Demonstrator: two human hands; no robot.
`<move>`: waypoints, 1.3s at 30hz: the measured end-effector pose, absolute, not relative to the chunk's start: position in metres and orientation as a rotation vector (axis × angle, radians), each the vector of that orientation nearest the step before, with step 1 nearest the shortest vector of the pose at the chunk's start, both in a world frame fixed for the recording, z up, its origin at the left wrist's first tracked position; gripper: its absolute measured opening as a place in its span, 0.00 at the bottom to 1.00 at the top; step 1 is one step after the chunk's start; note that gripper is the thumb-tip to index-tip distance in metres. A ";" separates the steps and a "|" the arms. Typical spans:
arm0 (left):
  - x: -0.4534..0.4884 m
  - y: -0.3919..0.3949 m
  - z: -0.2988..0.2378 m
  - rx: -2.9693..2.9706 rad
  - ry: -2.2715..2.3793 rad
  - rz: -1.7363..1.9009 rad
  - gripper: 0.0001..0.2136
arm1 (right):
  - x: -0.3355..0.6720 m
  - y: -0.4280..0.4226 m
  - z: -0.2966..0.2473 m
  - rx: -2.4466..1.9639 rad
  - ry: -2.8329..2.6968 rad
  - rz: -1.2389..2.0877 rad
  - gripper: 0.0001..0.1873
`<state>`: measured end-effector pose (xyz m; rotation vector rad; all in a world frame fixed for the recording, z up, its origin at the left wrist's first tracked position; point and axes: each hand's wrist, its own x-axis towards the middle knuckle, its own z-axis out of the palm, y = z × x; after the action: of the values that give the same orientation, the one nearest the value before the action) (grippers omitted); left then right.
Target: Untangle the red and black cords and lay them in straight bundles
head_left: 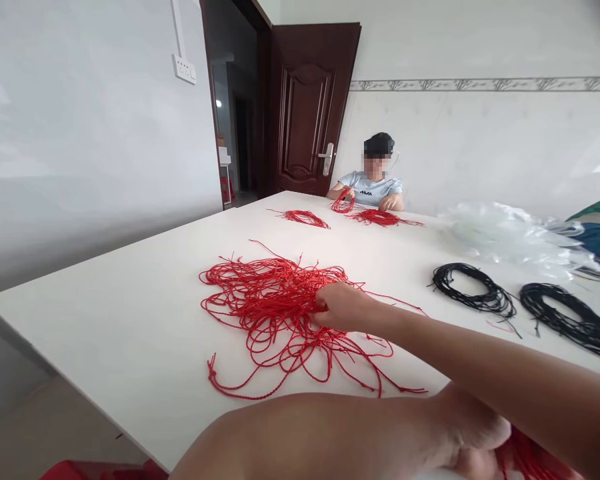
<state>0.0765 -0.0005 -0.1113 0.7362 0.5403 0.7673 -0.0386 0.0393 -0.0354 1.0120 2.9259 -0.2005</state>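
Observation:
A large tangled pile of thin red cords (275, 300) with knotted ends lies spread on the white table. My right hand (345, 305) reaches into the right side of this pile, its fingers closed on some of the cords. Crossing beneath my right arm, my left hand (473, 430) is at the bottom right, with its fingers curled round a bundle of red cords (530, 457). My right forearm and the picture's lower edge hide part of that bundle.
The white table (105, 313) also holds two black cord coils (473, 290) and clear plastic bags (515, 237) at right. Across it sits another person (373, 183), hands on red cord bundles (380, 217). A separate red bundle (305, 218) lies nearby. A red stool (95, 470) is at lower left.

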 end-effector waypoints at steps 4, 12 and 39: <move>0.072 -0.006 -0.105 0.651 0.617 0.689 0.06 | -0.040 0.047 0.000 0.970 2.990 -0.210 0.10; 0.062 -0.012 -0.101 0.602 0.473 0.756 0.06 | -0.019 0.071 0.092 1.147 3.481 -0.939 0.10; 0.057 -0.017 -0.093 0.590 0.575 0.767 0.10 | 0.029 0.008 0.034 0.588 2.676 -0.912 0.12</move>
<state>0.0573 -0.0167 -0.0934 0.5896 0.5754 0.7670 0.0294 0.0083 0.0341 0.5880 2.6757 -0.9121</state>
